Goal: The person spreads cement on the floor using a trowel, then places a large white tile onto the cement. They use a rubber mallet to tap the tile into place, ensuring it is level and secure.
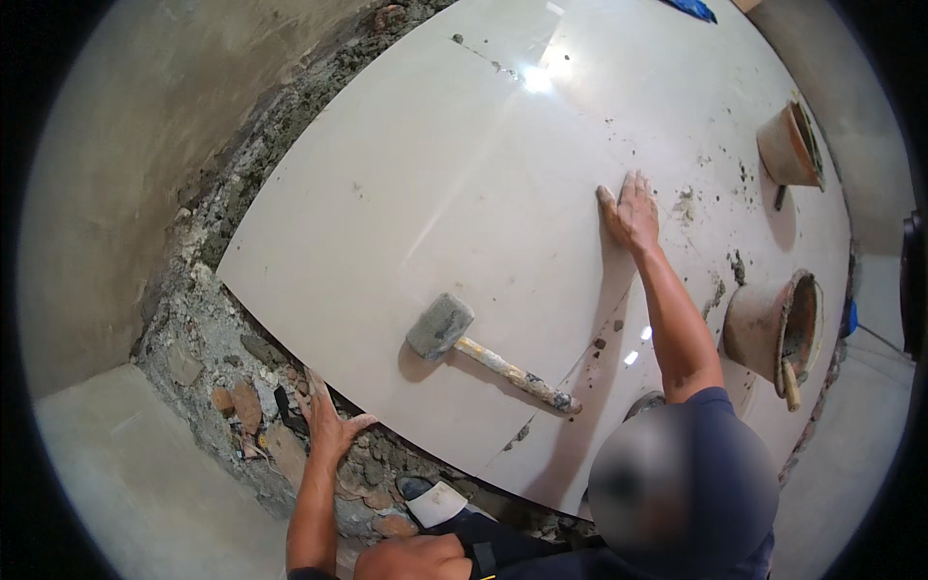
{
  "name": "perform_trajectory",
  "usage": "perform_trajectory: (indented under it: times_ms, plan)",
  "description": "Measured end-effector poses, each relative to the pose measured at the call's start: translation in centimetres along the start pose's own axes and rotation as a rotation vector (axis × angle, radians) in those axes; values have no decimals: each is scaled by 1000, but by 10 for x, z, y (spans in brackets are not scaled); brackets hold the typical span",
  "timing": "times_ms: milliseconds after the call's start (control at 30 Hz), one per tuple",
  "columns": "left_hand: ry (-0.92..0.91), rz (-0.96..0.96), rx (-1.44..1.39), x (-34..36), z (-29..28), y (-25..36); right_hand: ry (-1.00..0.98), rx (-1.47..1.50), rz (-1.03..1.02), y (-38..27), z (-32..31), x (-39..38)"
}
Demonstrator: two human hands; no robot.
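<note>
My left hand (329, 425) presses flat with its fingers spread on broken brick and mortar rubble (208, 362), just below the near edge of a large cream floor tile (425, 203). It holds nothing. I do not see my right hand. A rubber mallet (440, 327) with a mortar-caked handle lies on the tile a little right of my left hand. A person in a dark blue shirt (710, 454) crouches at the lower right. That person's hand (630, 211) lies flat on the tile near a joint line.
Two mortar-stained buckets lie tipped on the tiles at the right, one near (773, 329) and one farther back (791, 145). A bare plaster wall (106, 193) runs along the left. A white shoe (440, 503) and a bent knee (411, 559) are at the bottom.
</note>
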State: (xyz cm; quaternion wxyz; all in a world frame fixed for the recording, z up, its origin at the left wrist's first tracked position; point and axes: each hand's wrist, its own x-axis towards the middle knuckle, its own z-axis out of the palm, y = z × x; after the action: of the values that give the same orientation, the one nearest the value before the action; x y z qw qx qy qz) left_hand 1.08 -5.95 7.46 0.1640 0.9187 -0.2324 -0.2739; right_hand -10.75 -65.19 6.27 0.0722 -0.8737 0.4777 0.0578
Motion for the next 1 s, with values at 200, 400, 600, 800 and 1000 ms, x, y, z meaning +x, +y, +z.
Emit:
perform_trajectory:
  times_ms: [200, 400, 600, 800, 1000]
  plan:
    - [-61, -45, 35, 3, -8, 8, -11, 62, -142, -31, -7, -70]
    - [-51, -43, 41, 1, -2, -1, -104, 67, -834, -84, 1, -263]
    - [-21, -15, 86, 2, 0, -3, -277, 344, -494, -126, 3, -278]
    - [-26, -24, 123, 1, -1, -1, -285, 1028, -694, -230, -55, -252]
    - [1, 15, 89, 1, 3, -6, -256, 262, -623, -300, -26, -239]
